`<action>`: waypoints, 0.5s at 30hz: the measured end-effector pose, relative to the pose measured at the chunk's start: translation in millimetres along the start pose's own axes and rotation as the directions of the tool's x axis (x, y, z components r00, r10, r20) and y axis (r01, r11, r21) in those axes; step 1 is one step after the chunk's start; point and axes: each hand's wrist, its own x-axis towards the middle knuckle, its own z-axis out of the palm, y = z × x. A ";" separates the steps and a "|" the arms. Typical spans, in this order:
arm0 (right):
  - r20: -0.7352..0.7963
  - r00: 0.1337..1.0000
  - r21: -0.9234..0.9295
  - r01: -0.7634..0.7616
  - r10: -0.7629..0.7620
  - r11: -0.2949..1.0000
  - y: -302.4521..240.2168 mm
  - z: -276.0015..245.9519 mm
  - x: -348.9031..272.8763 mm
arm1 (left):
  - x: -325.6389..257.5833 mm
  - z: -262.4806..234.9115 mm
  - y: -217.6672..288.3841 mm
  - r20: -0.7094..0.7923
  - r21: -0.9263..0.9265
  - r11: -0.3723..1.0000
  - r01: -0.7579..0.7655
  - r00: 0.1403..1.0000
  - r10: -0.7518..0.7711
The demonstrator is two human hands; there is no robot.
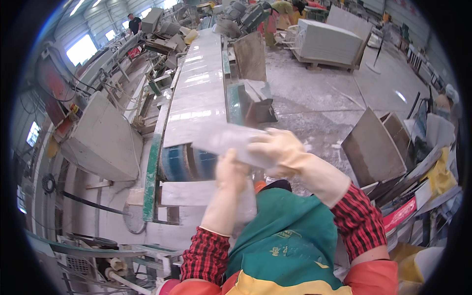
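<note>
A pale grey-white flat slab [228,140], smeared by motion, is held up in front of my body at the near end of a conveyor. My left hand [231,172], in a cream rubber glove, grips its lower edge. The right hand [278,150], gloved alike, closes on the slab's right end, with its fingers partly blurred. Beyond the slab runs the conveyor [199,88], covered by shiny pale slabs or a wet belt; I cannot tell which. Blue rollers [174,163] show under its near end. Below them lies another pale flat piece [184,192], partly hidden behind my left forearm.
A green metal rail [152,174] edges the conveyor on the left, beside a large grey bin-like box [105,140]. Brown-grey boards [373,147] lean at the right near clutter. Farther back, a white block stack [327,44] sits on a pallet. People work in the background.
</note>
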 end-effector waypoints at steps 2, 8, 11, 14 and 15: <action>-0.047 0.984 -0.104 0.165 -0.170 0.981 -10.0 19.3 30.4 | 5.8 -33.5 24.7 -0.099 -0.148 0.976 -0.157 0.985 0.143; -0.112 0.992 -0.081 0.054 -0.063 0.995 25.3 27.4 15.5 | 59.5 -129.3 79.6 -0.338 -0.063 0.950 -0.306 0.902 0.268; -0.354 0.933 -0.169 -0.133 0.066 0.977 89.7 45.4 -68.3 | 81.0 -155.6 79.2 -0.412 -0.062 0.955 -0.291 0.879 0.241; -0.213 0.819 -0.102 -0.562 0.534 0.821 128.4 35.7 -185.8 | 94.6 -178.8 78.7 -0.427 -0.039 0.972 -0.233 0.883 0.195; -0.214 0.726 -0.163 -0.686 0.653 0.709 141.7 36.5 -229.1 | 99.1 -186.8 79.4 -0.426 -0.050 0.978 -0.203 0.890 0.163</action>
